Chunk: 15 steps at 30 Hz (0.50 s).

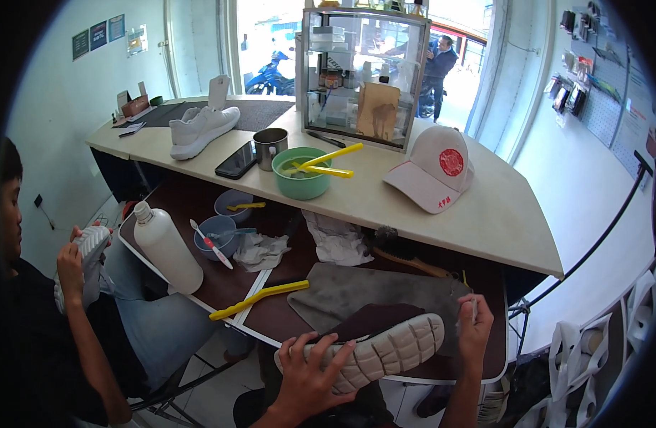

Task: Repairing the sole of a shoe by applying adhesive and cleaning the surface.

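My left hand (315, 374) grips a dark maroon shoe (396, 349) by its heel end, fingers spread over the pale, blocky sole. The shoe is tilted so that its sole faces me, above the front edge of the low brown table. To its right, my right hand (474, 324) is raised and closed around a thin, light-coloured stick-like thing, mostly hidden by the fingers. Beneath the shoe and beside my right hand lies a grey cloth (342, 285). A yellow brush handle (260, 298) lies left of the cloth.
On the low table stand a white bottle (167, 246), blue bowls (217, 235), crumpled paper (262, 252) and a wooden brush (414, 264). The counter (499, 207) holds a green bowl (301, 184), metal mug, phone, cap (431, 171) and white shoe. At left, a co-worker holds another shoe (92, 264).
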Each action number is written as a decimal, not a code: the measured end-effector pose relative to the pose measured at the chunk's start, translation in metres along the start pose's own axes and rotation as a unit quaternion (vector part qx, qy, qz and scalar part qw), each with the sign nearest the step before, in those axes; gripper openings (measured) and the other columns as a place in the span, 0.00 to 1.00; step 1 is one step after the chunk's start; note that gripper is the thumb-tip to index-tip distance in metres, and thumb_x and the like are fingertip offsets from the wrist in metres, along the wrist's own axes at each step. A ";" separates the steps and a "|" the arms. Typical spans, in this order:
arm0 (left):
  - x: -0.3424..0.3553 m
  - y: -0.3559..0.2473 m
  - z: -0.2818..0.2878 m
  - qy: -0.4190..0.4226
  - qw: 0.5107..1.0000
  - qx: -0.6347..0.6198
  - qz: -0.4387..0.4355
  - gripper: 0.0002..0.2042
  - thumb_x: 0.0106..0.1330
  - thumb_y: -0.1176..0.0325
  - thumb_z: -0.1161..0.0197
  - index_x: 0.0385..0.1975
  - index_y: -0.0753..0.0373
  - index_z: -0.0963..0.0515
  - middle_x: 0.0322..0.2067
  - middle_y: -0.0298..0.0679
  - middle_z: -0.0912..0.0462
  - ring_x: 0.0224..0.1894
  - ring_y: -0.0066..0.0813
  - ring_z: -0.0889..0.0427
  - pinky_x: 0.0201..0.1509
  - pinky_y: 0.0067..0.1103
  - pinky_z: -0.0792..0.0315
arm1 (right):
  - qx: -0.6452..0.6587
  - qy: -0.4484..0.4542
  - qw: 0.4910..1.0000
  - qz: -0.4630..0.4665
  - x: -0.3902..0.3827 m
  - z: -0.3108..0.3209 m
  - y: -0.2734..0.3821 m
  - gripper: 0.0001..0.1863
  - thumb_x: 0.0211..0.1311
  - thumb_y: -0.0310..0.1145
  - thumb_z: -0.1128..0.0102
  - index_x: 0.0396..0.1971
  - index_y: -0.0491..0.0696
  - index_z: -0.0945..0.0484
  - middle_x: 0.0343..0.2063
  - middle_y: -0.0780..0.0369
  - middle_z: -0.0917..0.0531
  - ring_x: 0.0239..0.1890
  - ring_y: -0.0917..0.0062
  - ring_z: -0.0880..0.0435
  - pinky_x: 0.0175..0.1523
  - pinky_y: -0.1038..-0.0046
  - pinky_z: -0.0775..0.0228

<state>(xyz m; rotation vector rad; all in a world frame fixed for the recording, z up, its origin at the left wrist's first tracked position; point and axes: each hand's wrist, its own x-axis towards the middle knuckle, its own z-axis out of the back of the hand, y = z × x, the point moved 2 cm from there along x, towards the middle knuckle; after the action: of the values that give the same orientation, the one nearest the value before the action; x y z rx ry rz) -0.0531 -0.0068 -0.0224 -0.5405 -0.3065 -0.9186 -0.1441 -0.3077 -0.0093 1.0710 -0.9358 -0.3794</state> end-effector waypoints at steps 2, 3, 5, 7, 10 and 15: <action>-0.002 0.007 0.007 -0.014 1.000 -0.022 -0.007 0.45 0.39 0.42 0.18 0.63 0.47 0.22 0.63 0.41 0.28 0.66 0.51 0.33 0.68 0.53 0.43 | -0.015 0.024 0.996 -0.084 -0.006 0.003 -0.011 0.17 0.82 0.43 0.47 0.35 0.45 0.25 0.26 0.71 0.29 0.30 0.88 0.32 0.36 0.81 0.40; 0.001 0.012 0.014 -0.018 0.998 -0.053 -0.027 0.44 0.38 0.42 0.18 0.62 0.47 0.21 0.61 0.39 0.27 0.65 0.49 0.31 0.68 0.53 0.41 | -0.015 0.027 0.996 -0.080 -0.009 0.003 -0.012 0.17 0.82 0.43 0.47 0.35 0.45 0.25 0.26 0.71 0.29 0.30 0.88 0.32 0.36 0.81 0.40; 0.007 0.024 0.028 -0.026 0.995 -0.083 -0.044 0.44 0.37 0.41 0.18 0.61 0.47 0.20 0.59 0.37 0.25 0.63 0.46 0.28 0.67 0.52 0.40 | 0.057 0.036 0.997 -0.025 -0.012 0.000 -0.009 0.20 0.82 0.44 0.50 0.30 0.45 0.29 0.28 0.63 0.21 0.32 0.83 0.30 0.41 0.78 0.37; 0.012 0.033 0.042 0.002 0.988 -0.091 -0.122 0.49 0.34 0.40 0.19 0.67 0.42 0.23 0.61 0.36 0.26 0.63 0.41 0.28 0.70 0.50 0.40 | 0.086 0.050 0.995 -0.021 -0.016 -0.004 0.007 0.21 0.83 0.44 0.53 0.29 0.45 0.31 0.34 0.56 0.17 0.37 0.78 0.25 0.48 0.73 0.34; 0.026 0.034 0.055 0.013 0.977 -0.047 -0.206 0.47 0.36 0.38 0.22 0.66 0.39 0.22 0.60 0.32 0.24 0.63 0.38 0.26 0.70 0.51 0.38 | 0.205 0.129 0.970 -0.023 -0.022 -0.023 0.031 0.23 0.83 0.45 0.58 0.28 0.45 0.34 0.45 0.44 0.14 0.48 0.66 0.19 0.62 0.63 0.33; 0.042 0.038 0.075 -0.106 0.954 0.066 -0.273 0.37 0.50 0.34 0.25 0.63 0.34 0.21 0.58 0.25 0.23 0.61 0.35 0.24 0.71 0.52 0.35 | 0.465 0.104 0.874 -0.096 -0.041 -0.042 0.033 0.22 0.83 0.45 0.63 0.28 0.47 0.34 0.49 0.40 0.16 0.58 0.53 0.19 0.72 0.52 0.37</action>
<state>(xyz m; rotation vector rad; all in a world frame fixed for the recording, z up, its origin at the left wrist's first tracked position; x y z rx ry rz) 0.0005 0.0264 0.0475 -0.4363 -0.7317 -1.3652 -0.1388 -0.2406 -0.0063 2.0538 -0.8148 0.0667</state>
